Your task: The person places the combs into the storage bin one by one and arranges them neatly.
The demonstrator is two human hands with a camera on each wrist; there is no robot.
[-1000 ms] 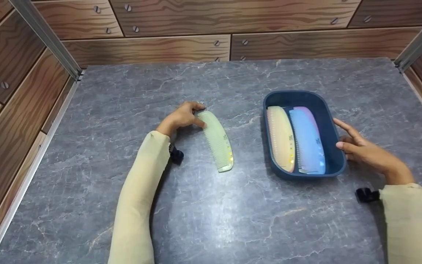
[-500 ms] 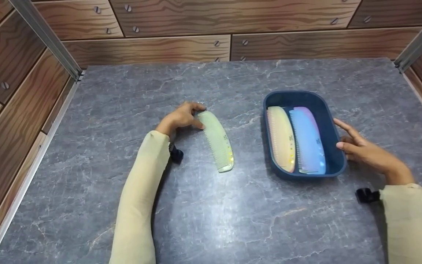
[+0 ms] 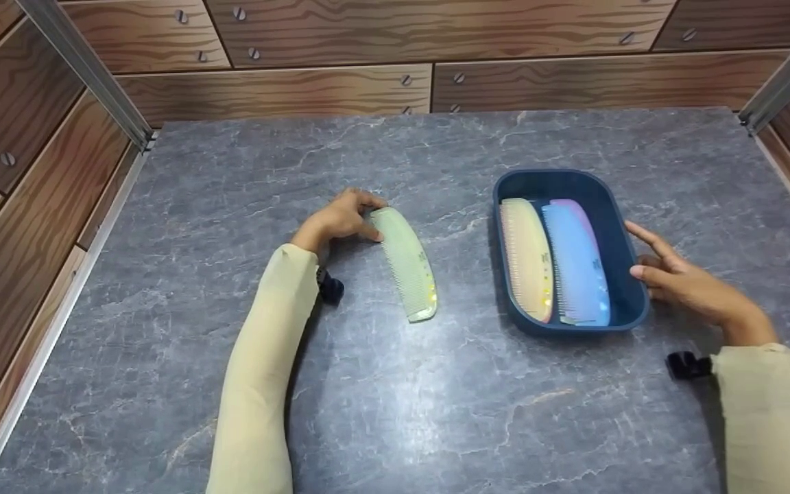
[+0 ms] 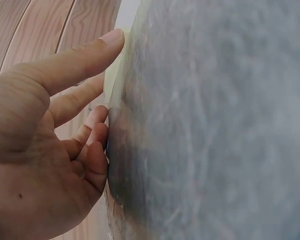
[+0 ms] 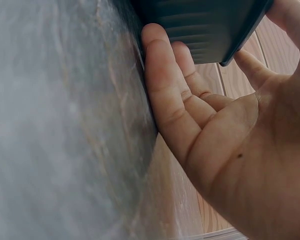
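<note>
A pale green comb [image 3: 409, 267] lies on the grey marbled table, left of the container. My left hand [image 3: 341, 216] pinches its far end between thumb and index finger; in the left wrist view the other fingers [image 4: 96, 162] curl beside the tabletop. A dark blue container [image 3: 625, 274] holds two combs side by side: a cream one [image 3: 529, 261] and a blue and purple one [image 3: 577, 264]. My right hand [image 3: 686, 278] touches the container's right side, thumb and index finger at the rim. Lower fingers [image 5: 162, 65] rest against its ribbed outer wall.
Wood-patterned panels [image 3: 333, 92] stand behind the table [image 3: 436, 412] and along its sides. Metal posts [image 3: 93, 75] rise at the back corners. A black wrist camera [image 3: 686, 365] sits at the right wrist, another wrist camera [image 3: 330, 289] at the left.
Almost nothing differs. The left index finger has shifted very slightly along the comb's far end; the combs, the container and my right hand stay in place.
</note>
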